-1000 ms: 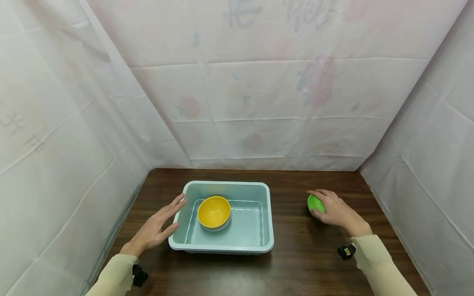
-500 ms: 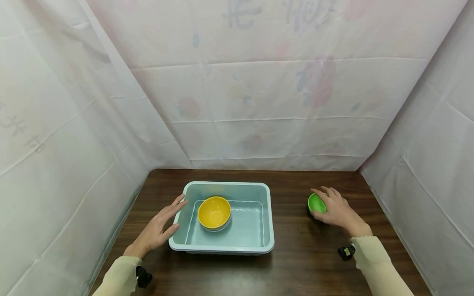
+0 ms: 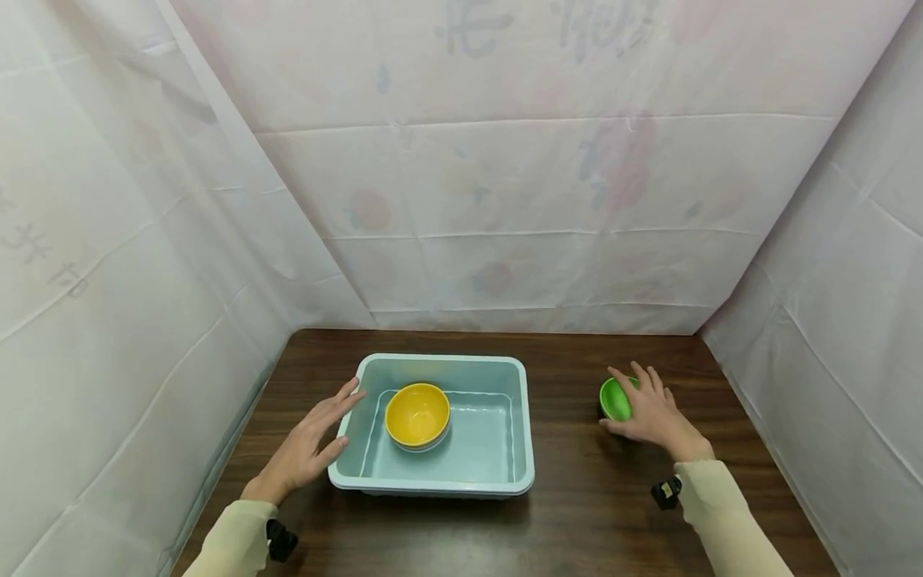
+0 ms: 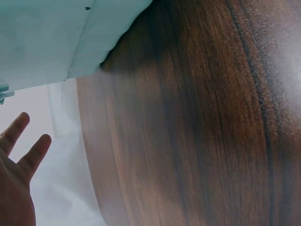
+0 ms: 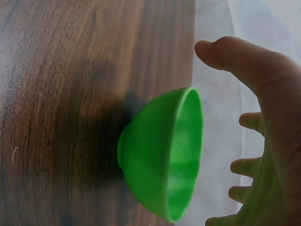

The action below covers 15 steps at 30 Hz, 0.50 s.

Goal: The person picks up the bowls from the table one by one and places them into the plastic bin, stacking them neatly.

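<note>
A small green bowl (image 3: 614,401) stands upright on the dark wooden table (image 3: 577,521). My right hand (image 3: 656,417) hovers over it with fingers spread; in the right wrist view, a gap shows between the fingers and the rim of the bowl (image 5: 150,155). To the left sits a pale blue plastic basin (image 3: 433,486). Inside it, toward its left side, a yellow bowl (image 3: 417,413) rests nested on a whitish one (image 3: 421,448). My left hand (image 3: 299,449) is held open beside the basin's left wall, fingertips right at the rim, holding nothing.
White printed cloth (image 3: 505,216) hangs behind the table's back edge and along both sides. A black wrist device (image 3: 281,539) sits at the left cuff, another (image 3: 667,492) at the right. Dark tabletop lies between the basin and the green bowl.
My right hand has loosened from the green bowl: its thumb and fingers have spread apart and lifted off the rim. The left hand, the basin and the yellow bowl have hardly moved.
</note>
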Each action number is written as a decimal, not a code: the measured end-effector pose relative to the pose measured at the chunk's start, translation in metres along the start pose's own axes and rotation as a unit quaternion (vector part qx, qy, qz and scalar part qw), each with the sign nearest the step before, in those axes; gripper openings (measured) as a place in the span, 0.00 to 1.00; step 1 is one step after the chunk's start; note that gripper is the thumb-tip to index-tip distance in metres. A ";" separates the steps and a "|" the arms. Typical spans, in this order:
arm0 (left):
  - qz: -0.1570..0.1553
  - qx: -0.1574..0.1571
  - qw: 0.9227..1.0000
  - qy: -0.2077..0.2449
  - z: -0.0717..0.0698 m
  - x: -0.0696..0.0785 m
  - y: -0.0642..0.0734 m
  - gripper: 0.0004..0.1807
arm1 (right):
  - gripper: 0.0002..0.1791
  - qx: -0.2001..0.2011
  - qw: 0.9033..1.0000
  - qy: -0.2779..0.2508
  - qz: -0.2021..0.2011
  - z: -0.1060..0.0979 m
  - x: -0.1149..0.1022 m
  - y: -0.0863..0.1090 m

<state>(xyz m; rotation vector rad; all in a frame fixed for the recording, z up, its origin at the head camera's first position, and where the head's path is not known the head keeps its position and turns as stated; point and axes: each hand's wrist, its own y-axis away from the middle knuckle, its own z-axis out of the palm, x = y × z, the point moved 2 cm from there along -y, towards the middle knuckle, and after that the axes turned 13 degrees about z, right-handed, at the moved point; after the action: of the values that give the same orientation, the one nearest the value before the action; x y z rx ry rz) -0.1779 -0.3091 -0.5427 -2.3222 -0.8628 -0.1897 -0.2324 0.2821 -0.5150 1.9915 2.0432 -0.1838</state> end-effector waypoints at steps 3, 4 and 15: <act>0.000 0.006 1.000 0.001 0.000 -0.001 0.001 0.39 | 0.56 -0.013 1.000 -0.009 0.009 0.004 0.000 -0.005; -0.003 0.006 1.000 0.002 0.000 -0.001 0.001 0.40 | 0.56 -0.016 1.000 -0.012 0.012 0.006 0.000 -0.006; -0.008 0.003 1.000 0.011 0.002 0.001 -0.001 0.40 | 0.53 -0.038 0.999 0.003 0.024 0.014 0.006 -0.013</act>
<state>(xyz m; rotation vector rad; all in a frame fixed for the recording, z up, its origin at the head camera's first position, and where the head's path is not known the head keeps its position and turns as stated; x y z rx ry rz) -0.1779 -0.3070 -0.5433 -2.3035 -0.8696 -0.2187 -0.2436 0.2835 -0.5319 1.9945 1.9742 -0.0902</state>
